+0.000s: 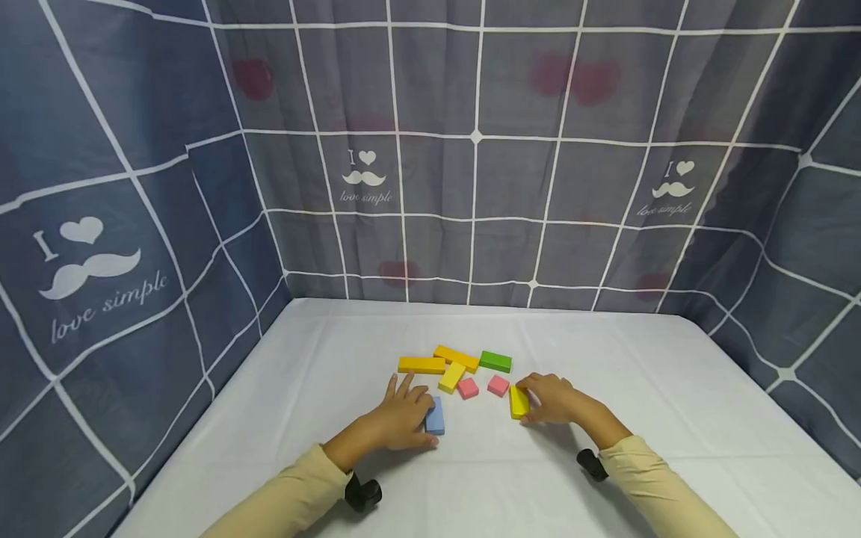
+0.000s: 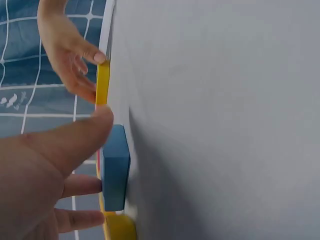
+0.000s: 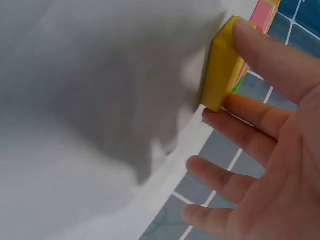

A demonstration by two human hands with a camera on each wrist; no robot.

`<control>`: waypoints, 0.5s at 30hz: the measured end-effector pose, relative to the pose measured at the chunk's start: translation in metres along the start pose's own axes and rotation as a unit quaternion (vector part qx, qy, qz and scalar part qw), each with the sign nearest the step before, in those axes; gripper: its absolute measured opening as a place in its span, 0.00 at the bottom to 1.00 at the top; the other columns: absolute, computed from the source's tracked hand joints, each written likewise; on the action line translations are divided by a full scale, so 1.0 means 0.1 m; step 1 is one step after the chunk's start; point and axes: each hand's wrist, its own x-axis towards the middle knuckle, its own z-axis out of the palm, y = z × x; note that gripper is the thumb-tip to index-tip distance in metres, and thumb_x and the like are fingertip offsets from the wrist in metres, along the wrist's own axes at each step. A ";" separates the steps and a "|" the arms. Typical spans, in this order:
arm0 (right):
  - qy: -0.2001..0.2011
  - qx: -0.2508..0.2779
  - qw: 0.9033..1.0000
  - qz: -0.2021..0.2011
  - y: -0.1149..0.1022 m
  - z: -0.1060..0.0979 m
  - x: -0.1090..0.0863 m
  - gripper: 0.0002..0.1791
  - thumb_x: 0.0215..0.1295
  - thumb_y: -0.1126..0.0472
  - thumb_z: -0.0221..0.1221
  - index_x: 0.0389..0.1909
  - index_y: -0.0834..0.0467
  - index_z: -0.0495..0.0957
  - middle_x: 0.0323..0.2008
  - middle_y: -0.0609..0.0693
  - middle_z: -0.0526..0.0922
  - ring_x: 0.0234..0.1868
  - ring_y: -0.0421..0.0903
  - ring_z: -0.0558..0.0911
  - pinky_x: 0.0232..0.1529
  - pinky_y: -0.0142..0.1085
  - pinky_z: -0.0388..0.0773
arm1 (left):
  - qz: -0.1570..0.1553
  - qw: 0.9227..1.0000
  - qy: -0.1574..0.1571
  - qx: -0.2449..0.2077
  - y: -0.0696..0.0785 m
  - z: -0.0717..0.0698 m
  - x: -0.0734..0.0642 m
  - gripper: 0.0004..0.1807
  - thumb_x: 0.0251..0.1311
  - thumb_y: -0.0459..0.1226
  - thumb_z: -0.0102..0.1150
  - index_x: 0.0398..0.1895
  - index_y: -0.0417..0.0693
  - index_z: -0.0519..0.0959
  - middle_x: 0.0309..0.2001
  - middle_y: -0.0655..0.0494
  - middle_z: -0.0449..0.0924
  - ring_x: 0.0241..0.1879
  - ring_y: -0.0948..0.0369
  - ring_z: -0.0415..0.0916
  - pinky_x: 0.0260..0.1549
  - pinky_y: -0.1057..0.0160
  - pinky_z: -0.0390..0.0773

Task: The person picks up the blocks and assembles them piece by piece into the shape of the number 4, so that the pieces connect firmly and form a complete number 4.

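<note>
On the white tablecloth (image 1: 484,493), the left hand (image 1: 401,418) lays spread, fairly straight fingers against a blue rectangular block (image 1: 436,417), covering its left edge; whether the thumb touches is unclear. Rightward, the right hand (image 1: 553,400) pinches a yellow block (image 1: 517,402), partly hiding it.

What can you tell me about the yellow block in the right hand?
The yellow block is a plain, smooth-looking rectangular bar, perhaps painted wood. The right hand pinches it by its ends. Its length runs roughly front to back, near a pink block; whether it rests on the white cloth is unclear.
</note>
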 end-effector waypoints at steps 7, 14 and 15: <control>-0.019 0.012 0.999 0.025 -0.14 0.00 0.00 0.31 0.40 0.51 0.72 0.47 0.58 0.76 0.45 0.49 0.78 0.46 0.52 0.73 0.51 0.52 0.67 | 0.021 1.000 0.020 0.008 0.11 0.05 -0.11 0.27 0.54 0.55 0.57 0.51 0.49 0.67 0.56 0.48 0.68 0.66 0.40 0.51 0.61 0.34 0.45; -0.016 0.028 0.999 0.015 -0.32 0.02 -0.06 0.29 0.37 0.53 0.73 0.43 0.57 0.77 0.40 0.45 0.77 0.42 0.48 0.72 0.48 0.48 0.68 | 0.039 0.999 0.014 0.005 0.27 0.07 -0.22 0.25 0.54 0.56 0.56 0.50 0.55 0.68 0.56 0.55 0.69 0.64 0.46 0.58 0.61 0.35 0.47; -0.014 0.026 1.000 0.011 -0.34 0.02 -0.06 0.28 0.36 0.53 0.74 0.42 0.56 0.77 0.39 0.44 0.78 0.41 0.48 0.72 0.47 0.48 0.68 | 0.046 0.999 0.021 0.009 0.28 0.07 -0.24 0.24 0.54 0.56 0.57 0.49 0.55 0.69 0.55 0.56 0.69 0.63 0.47 0.59 0.61 0.36 0.48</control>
